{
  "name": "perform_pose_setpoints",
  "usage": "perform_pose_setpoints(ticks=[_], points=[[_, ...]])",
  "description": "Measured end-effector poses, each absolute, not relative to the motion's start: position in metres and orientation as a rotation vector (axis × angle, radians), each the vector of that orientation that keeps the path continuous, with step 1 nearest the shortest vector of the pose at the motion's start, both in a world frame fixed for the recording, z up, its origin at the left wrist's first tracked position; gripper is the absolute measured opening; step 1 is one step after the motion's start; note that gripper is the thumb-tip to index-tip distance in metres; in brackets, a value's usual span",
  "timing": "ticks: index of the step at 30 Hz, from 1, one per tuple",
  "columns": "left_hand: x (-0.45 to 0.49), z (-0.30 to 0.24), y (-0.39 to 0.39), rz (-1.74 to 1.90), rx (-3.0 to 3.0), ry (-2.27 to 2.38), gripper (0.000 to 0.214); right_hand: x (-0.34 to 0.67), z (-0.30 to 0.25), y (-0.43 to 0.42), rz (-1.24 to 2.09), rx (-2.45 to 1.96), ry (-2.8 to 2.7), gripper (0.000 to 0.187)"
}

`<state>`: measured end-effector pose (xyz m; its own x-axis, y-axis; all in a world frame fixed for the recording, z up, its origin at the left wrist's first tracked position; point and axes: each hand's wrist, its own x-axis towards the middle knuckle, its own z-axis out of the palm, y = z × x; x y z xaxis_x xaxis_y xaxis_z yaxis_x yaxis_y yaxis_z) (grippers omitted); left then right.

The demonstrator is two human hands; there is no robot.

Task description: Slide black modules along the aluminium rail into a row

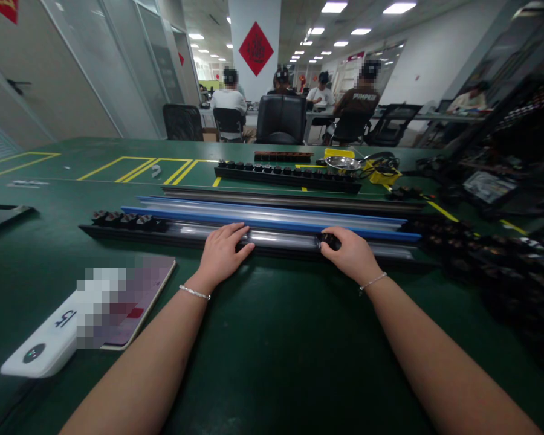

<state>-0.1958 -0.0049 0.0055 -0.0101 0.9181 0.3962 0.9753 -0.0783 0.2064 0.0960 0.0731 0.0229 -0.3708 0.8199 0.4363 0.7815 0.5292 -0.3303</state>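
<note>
A long black channel rail [281,238] with a shiny inner face lies across the green table in front of me. My left hand [224,251] rests over its middle, fingers stretched along the channel and thumb apart. Farther right, my right hand [351,254] has a small black part [330,240] between thumb and fingers, at the channel. Its underside is hidden by the fingers. Several small black parts with metallic tops [127,219] sit in a row at the rail's left end. Just behind lies a blue-edged channel rail [263,216].
Loose black parts [476,254] are heaped on the right. A black rail full of parts [285,175] lies farther back, near a metal dish [342,162] and yellow tray [383,175]. A white device [43,347] and a phone [156,284] lie at left. People sit beyond the table.
</note>
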Motion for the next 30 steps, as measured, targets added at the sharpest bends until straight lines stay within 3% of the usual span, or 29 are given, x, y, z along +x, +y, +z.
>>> perform_pose_setpoints(ticks=[30], points=[[-0.197, 0.004, -0.004, -0.639, -2.103, -2.003, 0.046, 0.112, 0.023, 0.074, 0.015, -1.297, -2.198, 0.022]])
